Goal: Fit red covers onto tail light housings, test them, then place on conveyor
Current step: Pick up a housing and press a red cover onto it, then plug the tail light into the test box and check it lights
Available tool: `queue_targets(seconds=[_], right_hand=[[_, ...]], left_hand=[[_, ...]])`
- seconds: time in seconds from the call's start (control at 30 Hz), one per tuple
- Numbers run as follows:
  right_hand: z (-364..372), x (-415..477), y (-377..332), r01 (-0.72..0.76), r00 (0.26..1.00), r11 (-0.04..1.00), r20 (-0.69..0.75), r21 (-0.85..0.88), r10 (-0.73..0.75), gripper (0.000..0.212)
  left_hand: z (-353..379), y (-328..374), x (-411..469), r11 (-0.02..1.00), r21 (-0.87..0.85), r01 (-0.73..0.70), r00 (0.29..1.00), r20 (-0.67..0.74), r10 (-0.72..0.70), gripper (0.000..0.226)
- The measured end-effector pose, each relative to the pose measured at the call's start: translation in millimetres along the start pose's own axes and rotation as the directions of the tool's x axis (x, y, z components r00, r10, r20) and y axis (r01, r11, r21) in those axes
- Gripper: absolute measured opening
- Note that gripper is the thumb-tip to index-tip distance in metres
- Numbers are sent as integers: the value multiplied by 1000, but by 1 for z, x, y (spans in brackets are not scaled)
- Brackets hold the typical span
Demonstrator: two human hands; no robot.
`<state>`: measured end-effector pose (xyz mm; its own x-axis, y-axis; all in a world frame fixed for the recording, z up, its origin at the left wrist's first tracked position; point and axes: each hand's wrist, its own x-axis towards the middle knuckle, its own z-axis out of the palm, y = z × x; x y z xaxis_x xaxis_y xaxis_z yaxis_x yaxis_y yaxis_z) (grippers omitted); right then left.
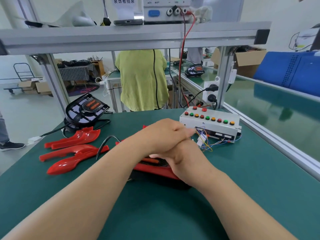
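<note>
Here, both hands are stacked at the centre of the green worktop point(242, 187), pressing down on one assembly. The right hand point(183, 158) lies lowest, palm down, its straight fingertips point(153, 155) reaching left across the top of the part. The left hand point(166, 134) rests flat on the back of the right hand, with its fingers extended towards the right. Neither hand curls round anything; both are flat and bearing downward.

Beneath them sits the red cover point(155, 170), lying on a black tail light housing point(155, 185) whose dark base shows along the near edge. Between the hands an orange strip on dark patterned backing is visible. A black cable point(103, 144) arcs up just left of the assembly.

To the left, loose spare red covers point(72, 149) lie on the worktop in an overlapping group, well apart from the hands. Behind them an uncovered housing point(86, 108) stands tilted, showing two orange strips.

At the right rear is a test box point(209, 122) with a row of red, green and amber buttons; coloured wires point(204, 144) trail from its front, near the left fingers. Beyond the aluminium rail runs the green conveyor point(277, 104), which carries a blue crate point(294, 71). A person in a green shirt point(142, 78) stands at the next station.
</note>
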<state>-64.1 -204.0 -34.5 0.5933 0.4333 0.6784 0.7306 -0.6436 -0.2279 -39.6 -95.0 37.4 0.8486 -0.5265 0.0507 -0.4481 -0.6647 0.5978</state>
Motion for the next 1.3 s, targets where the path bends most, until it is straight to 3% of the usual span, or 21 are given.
queue_targets(seconds=[0.1,0.2,0.33,0.4,0.5,0.57,0.63,0.77,0.9,1.03,1.13,1.23,1.3], right_hand=[[3,-5,0,-67,998,991,4,115,67,27],[2,-7,-2,-92,996,975,32,203,87,22],[-4,-8,-8,-73,997,963,43,260,64,18],[-9,-6,-14,-12,999,959,-37,283,23,13],[-16,-7,-16,59,955,969,-296,239,15,8],[-21,-8,-9,-14,890,960,-435,279,139,18],[-24,-8,2,-188,812,917,-470,352,347,24],[-26,-7,28,-540,661,724,-315,430,681,19],[-26,-13,48,-711,575,604,-198,359,794,21],[-19,-16,52,-797,579,573,-27,191,815,25],[-14,-14,51,-792,610,610,-5,22,792,31],[-12,-12,50,-765,643,640,-23,-70,766,39],[-11,-10,47,-780,624,625,-22,25,781,44]], left_hand=[[-2,18,17,996,89,28,980,192,-44,44],[0,25,26,998,-20,64,951,304,-55,23],[1,20,30,988,-74,139,932,347,-105,27],[-2,20,30,985,-54,166,937,319,-141,34],[-10,15,31,945,-215,248,940,289,-181,31],[-16,11,30,923,-260,285,933,295,-205,27],[-20,6,27,937,-186,295,925,303,-230,25],[-25,-3,19,965,227,135,950,248,-191,36],[-31,-20,11,915,386,118,987,57,-151,24],[-36,-47,1,798,537,274,961,-110,-255,24],[-38,-68,-12,689,616,383,921,-202,-332,26],[-32,-80,-22,726,557,403,912,-179,-368,26],[-23,-79,-27,785,468,406,913,-164,-374,25]])
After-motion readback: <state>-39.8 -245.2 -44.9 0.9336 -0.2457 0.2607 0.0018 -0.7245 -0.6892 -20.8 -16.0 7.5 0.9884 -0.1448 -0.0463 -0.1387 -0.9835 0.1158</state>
